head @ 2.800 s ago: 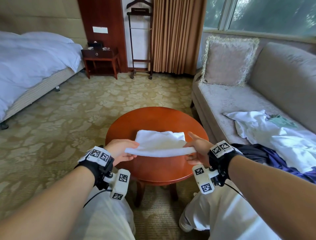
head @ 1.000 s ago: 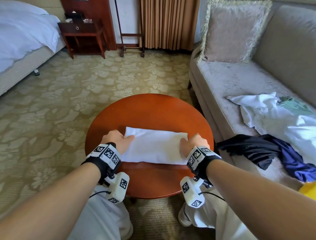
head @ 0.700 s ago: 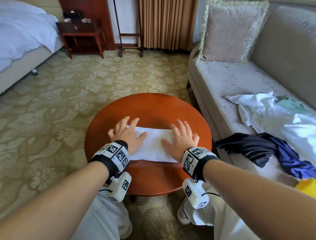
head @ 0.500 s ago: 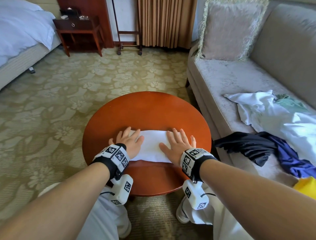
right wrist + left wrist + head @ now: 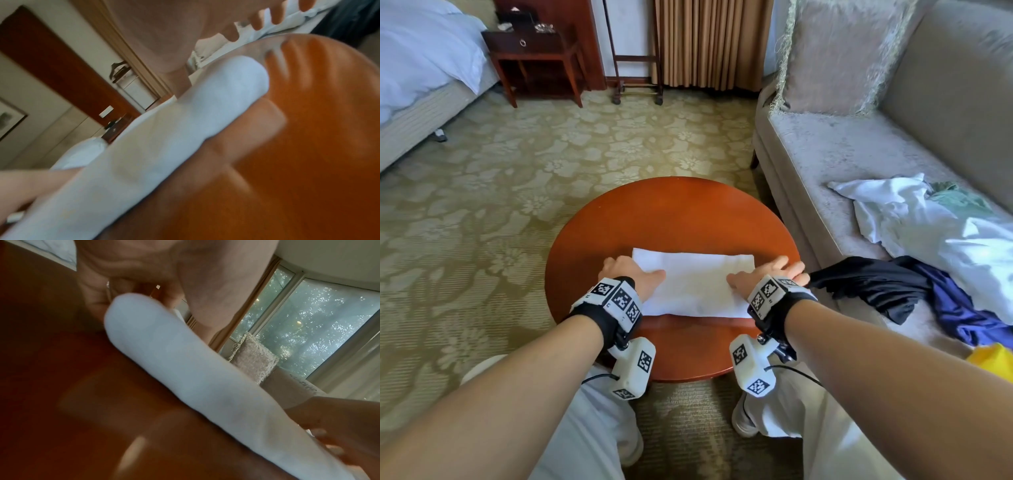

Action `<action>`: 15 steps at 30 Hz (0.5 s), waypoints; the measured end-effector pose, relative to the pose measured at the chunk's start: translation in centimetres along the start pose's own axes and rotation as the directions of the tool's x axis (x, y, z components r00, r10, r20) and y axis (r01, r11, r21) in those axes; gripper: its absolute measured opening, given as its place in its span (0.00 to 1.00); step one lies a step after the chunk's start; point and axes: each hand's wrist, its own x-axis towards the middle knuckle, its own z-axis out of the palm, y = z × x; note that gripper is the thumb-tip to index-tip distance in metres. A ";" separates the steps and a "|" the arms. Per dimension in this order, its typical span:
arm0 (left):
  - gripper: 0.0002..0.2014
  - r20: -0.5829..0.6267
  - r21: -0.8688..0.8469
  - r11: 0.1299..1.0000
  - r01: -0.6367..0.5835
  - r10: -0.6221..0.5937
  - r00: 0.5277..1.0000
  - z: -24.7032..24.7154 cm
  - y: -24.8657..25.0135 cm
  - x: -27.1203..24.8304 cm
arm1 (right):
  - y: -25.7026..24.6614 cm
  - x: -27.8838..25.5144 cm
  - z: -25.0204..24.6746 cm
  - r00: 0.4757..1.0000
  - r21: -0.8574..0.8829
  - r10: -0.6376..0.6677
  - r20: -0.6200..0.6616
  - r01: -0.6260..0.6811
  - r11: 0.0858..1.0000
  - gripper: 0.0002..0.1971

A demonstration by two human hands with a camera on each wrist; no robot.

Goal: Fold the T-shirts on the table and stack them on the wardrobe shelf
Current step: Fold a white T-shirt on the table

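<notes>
A folded white T-shirt (image 5: 695, 284) lies as a flat rectangle on the round red-brown table (image 5: 671, 212). My left hand (image 5: 626, 270) is at its left end, thumb on top and fingers curled round the edge. In the left wrist view those fingers (image 5: 96, 295) wrap the shirt's (image 5: 185, 369) rounded end. My right hand (image 5: 774, 270) is at the right end with its thumb on the cloth. Its fingers (image 5: 275, 16) reach out straight past the shirt (image 5: 164, 129), just above the tabletop (image 5: 308, 146).
A grey sofa (image 5: 825, 154) stands to the right with a heap of loose clothes: white (image 5: 928, 222), black (image 5: 869, 284) and blue (image 5: 962, 308). A fringed cushion (image 5: 835, 54) leans at its far end. A bed (image 5: 414, 68) and a nightstand (image 5: 534, 51) stand at the far left.
Both hands lay flat on top of the shirt half a second ago. They have slid outward to its two ends, and the left fingers have curled round the edge.
</notes>
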 end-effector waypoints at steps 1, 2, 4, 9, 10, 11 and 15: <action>0.32 0.023 -0.006 1.000 0.013 -0.013 1.000 0.0 0.4 -0.3 | 0.4 -0.2 -0.9 0.998 0.005 0.000 0.063 0.000 1.000 0.52; 0.32 0.038 -0.007 1.000 0.026 -0.026 0.999 0.0 0.7 -0.7 | 0.8 -0.2 -1.8 0.982 -0.012 -0.028 0.185 0.031 0.999 0.48; 0.34 0.051 0.021 0.999 0.038 -0.039 0.998 -0.1 1.5 -1.6 | 1.5 0.1 -2.9 0.915 0.029 -0.098 0.391 0.094 0.995 0.37; 0.42 0.158 0.180 0.983 -0.027 -0.002 0.987 -0.6 3.7 -3.1 | 3.7 0.8 -2.6 0.790 0.065 -0.185 0.584 0.182 0.981 0.28; 0.44 0.186 0.180 0.983 -0.028 -0.006 0.983 -0.5 4.1 -3.4 | 4.3 1.0 -2.6 0.791 0.074 -0.196 0.580 0.189 0.979 0.27; 0.45 0.211 0.171 0.985 -0.022 -0.014 0.977 -0.3 4.5 -3.8 | 5.0 1.2 -2.7 0.797 0.064 -0.212 0.566 0.214 0.975 0.24; 0.56 0.209 0.005 0.998 0.068 -0.068 0.976 1.5 5.6 -3.1 | 8.1 1.4 -4.0 0.788 0.158 -0.224 0.574 0.161 0.974 0.17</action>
